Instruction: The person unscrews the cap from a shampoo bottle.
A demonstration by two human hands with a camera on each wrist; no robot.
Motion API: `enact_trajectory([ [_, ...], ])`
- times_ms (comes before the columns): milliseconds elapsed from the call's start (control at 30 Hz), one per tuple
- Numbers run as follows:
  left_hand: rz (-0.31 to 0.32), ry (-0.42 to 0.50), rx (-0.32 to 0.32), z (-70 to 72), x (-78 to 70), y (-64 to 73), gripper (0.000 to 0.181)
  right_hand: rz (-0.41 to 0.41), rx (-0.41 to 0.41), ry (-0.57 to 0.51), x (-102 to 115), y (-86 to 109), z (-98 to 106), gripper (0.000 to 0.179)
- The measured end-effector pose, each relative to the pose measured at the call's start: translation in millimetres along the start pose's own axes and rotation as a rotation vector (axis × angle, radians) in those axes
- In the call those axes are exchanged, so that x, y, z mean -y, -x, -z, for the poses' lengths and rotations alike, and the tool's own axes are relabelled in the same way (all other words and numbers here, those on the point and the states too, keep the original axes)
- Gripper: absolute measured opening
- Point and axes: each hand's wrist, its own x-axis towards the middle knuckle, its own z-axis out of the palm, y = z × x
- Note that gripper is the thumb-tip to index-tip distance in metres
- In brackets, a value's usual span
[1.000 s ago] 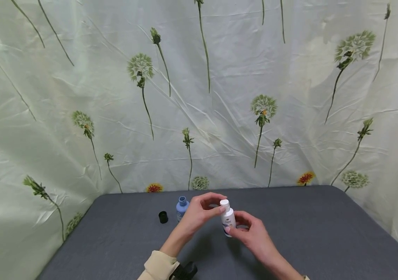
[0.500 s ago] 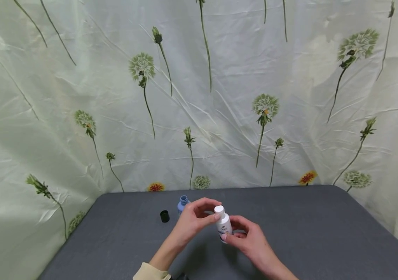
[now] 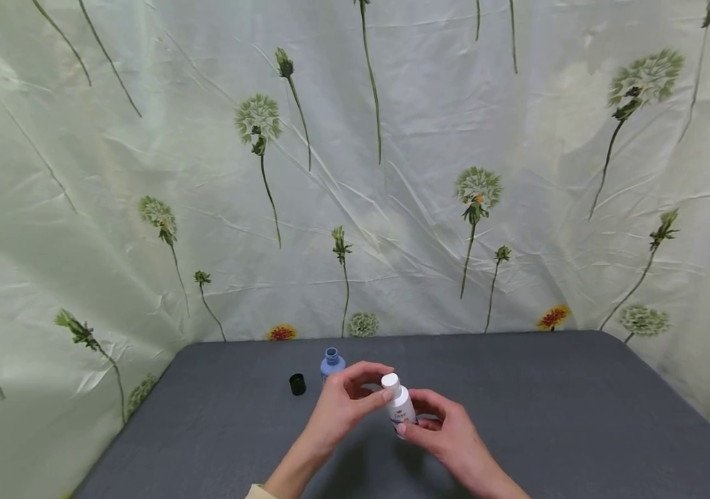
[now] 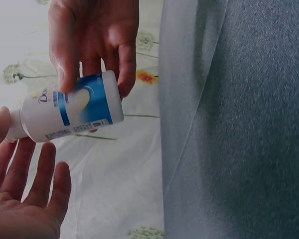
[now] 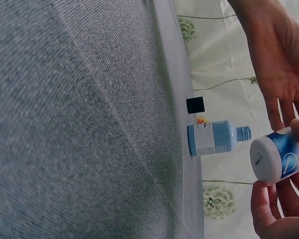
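A small white Dove bottle (image 3: 401, 409) with a blue label is held up over the grey table, slightly tilted. My right hand (image 3: 448, 433) grips its body between thumb and fingers. At the top, my left hand (image 3: 342, 405) pinches the white cap (image 3: 390, 380) with thumb and forefinger. In the left wrist view the other left fingers (image 4: 41, 174) spread loosely below the cap, and the bottle (image 4: 72, 107) shows its white base. The right wrist view shows the bottle's round base (image 5: 266, 160) facing the camera.
Behind my left hand a blue bottle (image 3: 332, 362) stands upright with its threaded neck uncovered. A black cap (image 3: 297, 384) sits on the table to its left. The grey cloth-covered table (image 3: 548, 409) ends at a flowered curtain (image 3: 405, 173) at the back.
Both hands and the white bottle have come a little lower and nearer to me, with the grip kept on body and cap. More of the blue bottle's top shows than half a second ago.
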Motion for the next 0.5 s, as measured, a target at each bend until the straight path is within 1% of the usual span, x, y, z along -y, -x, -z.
enact_trajectory([
  [200,0.001,-0.014,-0.038,-6.7,-2.9,3.6,0.029,-0.031,-0.001,0.007,-1.5,1.8,3.4,0.049],
  [333,0.012,0.000,-0.041,-10.1,-3.0,3.1,0.029,-0.040,-0.004,0.009,-1.4,3.4,5.3,0.049],
  [500,0.033,0.015,-0.029,-12.6,-2.3,2.9,0.029,-0.059,-0.011,0.018,-3.1,5.7,7.0,0.050],
])
